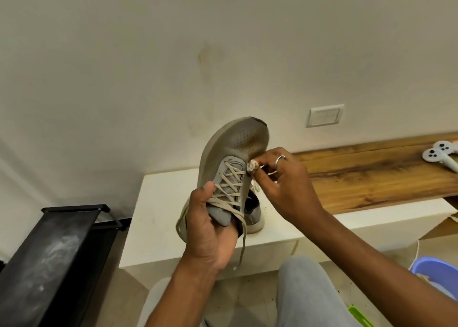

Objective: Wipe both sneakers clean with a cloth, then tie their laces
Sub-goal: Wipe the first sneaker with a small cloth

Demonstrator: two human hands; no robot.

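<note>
Left hand (210, 227) grips a grey sneaker (235, 150) toe-up above the front edge of the white cabinet (153, 215). Right hand (290, 178) pinches a small cloth wad (252, 165) against its side. Dangling laces (243, 240) could snag, loosening that one-handed hold.

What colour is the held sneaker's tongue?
Grey: the sneaker's tongue is darker than its beige laces. Head view shows it best.

No text, brand or number legible. Faint mark on the grey tongue of the beige mesh sneaker (234, 153), too blurred to read. White wall plate (324, 115), up-right of sneaker, shows no readable marking.
</note>
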